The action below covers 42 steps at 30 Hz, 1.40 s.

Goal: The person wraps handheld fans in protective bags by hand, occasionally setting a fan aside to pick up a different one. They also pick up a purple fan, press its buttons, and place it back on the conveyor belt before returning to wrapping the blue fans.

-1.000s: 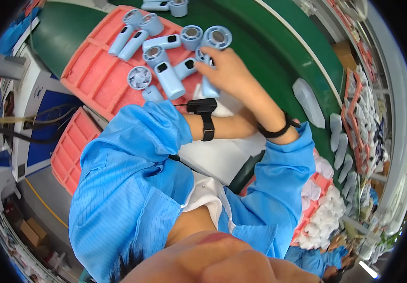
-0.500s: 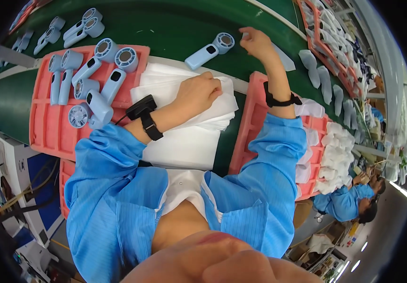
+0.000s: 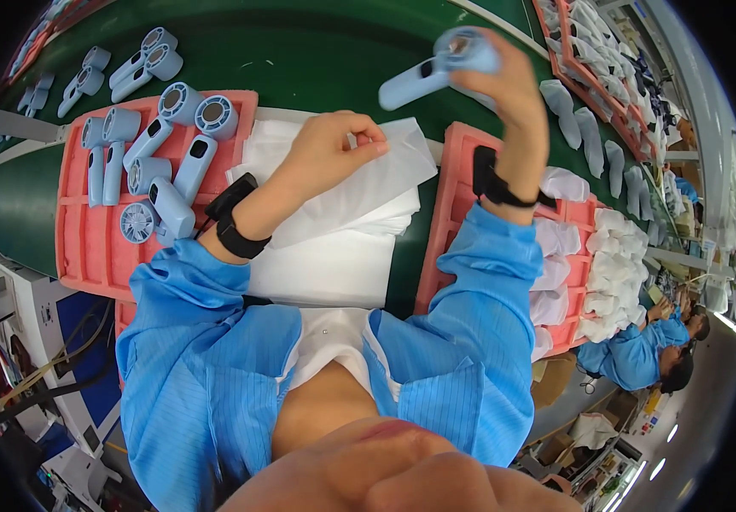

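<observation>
My right hand (image 3: 509, 81) grips a light blue handheld fan (image 3: 419, 83) by its round head, and the fan's handle points left over the green work surface. The fan's head is a little blurred. Closer to me, my left hand (image 3: 329, 154) pinches a thin, translucent white bag (image 3: 406, 154), whose far end is raised. Beneath it lies a stack of white bags (image 3: 334, 269), flat in front of me. A black strap with a small device goes round each wrist.
On the left, a pink tray (image 3: 86, 243) carries several blue fans (image 3: 193, 171). Another pink tray (image 3: 436, 247) at right holds several white-wrapped items (image 3: 611, 264). More wrapped pieces (image 3: 560, 107) lie on the green conveyor belt (image 3: 317, 51). Co-workers in blue (image 3: 628, 354) sit at far right.
My right hand has taken hold of the fan by its head and brought it up to the right. My left hand has shifted slightly left and raised the top bag from the stack.
</observation>
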Each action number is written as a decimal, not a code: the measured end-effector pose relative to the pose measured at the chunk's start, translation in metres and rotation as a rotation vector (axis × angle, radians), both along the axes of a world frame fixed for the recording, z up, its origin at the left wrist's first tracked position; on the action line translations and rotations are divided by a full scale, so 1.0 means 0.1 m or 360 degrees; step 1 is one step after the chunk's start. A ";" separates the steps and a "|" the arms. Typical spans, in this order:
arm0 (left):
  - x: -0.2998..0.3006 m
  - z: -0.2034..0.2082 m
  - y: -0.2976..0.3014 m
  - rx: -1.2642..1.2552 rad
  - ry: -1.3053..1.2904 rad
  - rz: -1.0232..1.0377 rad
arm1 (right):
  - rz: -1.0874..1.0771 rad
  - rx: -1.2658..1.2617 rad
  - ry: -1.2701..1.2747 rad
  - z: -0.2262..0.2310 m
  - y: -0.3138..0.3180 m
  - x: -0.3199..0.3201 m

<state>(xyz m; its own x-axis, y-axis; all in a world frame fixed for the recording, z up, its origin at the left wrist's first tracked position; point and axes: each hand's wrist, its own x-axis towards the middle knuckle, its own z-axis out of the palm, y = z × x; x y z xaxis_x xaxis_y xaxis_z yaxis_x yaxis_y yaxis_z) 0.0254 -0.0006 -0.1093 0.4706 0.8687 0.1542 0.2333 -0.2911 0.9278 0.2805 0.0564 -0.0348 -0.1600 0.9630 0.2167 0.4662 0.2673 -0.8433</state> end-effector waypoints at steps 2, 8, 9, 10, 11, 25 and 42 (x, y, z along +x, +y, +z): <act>-0.01 0.20 0.04 -0.0003 -0.0116 -0.0037 | -0.0225 0.0256 0.0236 0.38 -0.47 0.11; -0.14 0.45 0.06 -0.0013 -0.0185 0.0017 | -0.0038 0.0649 0.0254 0.47 -0.88 0.09; -0.17 0.45 0.06 -0.0030 -0.0221 0.0038 | 0.0047 0.0735 0.0228 0.44 -0.83 -0.01; -0.20 0.46 0.06 -0.0047 -0.0257 0.0059 | 0.0063 0.0738 0.0239 0.40 -0.78 -0.09; -0.21 0.49 0.05 -0.0042 -0.0250 0.0079 | 0.0239 0.0740 0.0214 0.36 -0.72 -0.18; -0.20 0.47 0.00 0.0228 -0.1041 0.0271 | 0.0064 0.0931 -0.0496 -0.03 -0.60 -1.15; -0.12 0.52 -0.07 0.0920 0.0054 0.0491 | -0.0326 0.0527 -0.0105 -0.14 -0.71 -1.33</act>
